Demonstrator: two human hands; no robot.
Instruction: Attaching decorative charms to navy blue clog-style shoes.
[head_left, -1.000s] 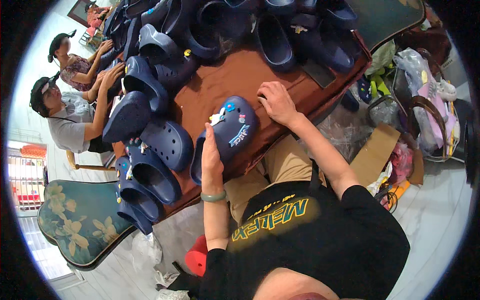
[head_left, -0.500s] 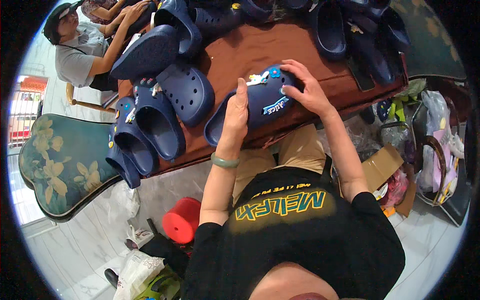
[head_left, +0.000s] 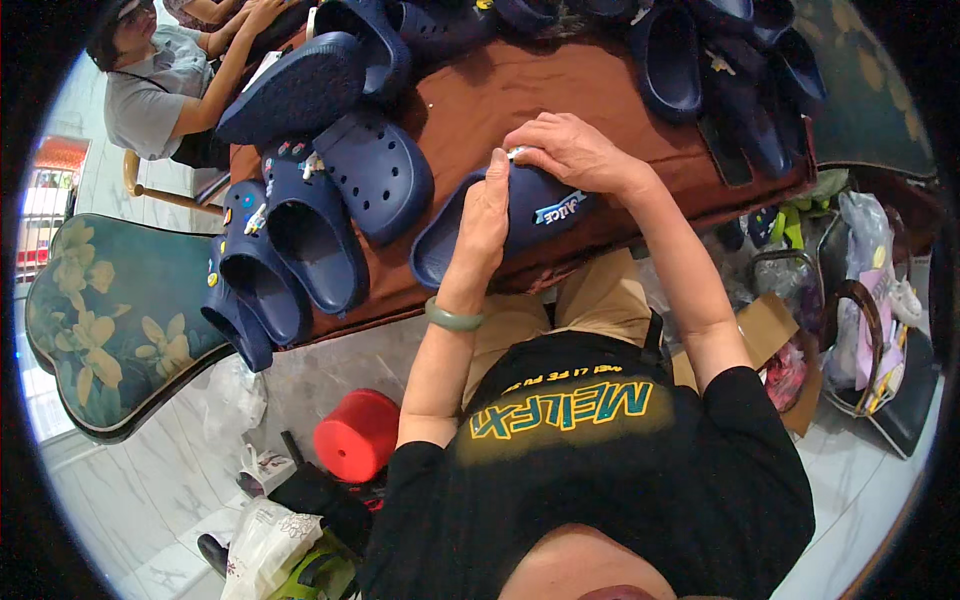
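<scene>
A navy clog (head_left: 527, 222) lies on the brown cloth in front of me, its heel end toward the left. A light-coloured name charm (head_left: 560, 208) is fixed on its side. My left hand (head_left: 486, 215), with a pale green bangle on the wrist, grips the clog around its middle, thumb up. My right hand (head_left: 572, 153) bends over the clog's top, its thumb and fingers closed on a small white shoe charm (head_left: 516, 153) beside my left thumb. The fingers hide most of that charm and the clog's toe.
Several navy clogs, some with charms, stand on the brown-covered table (head_left: 520, 85) at left (head_left: 318, 255), back and right. A patterned chair (head_left: 110, 330) is at left, with a red stool (head_left: 357, 435) below. A bag (head_left: 862, 300) and cardboard box lie at right. Another person (head_left: 160, 90) sits far left.
My right hand has moved left from the clog's toe to the white charm near my left thumb, and its fingers have closed. My left hand keeps its hold on the clog.
</scene>
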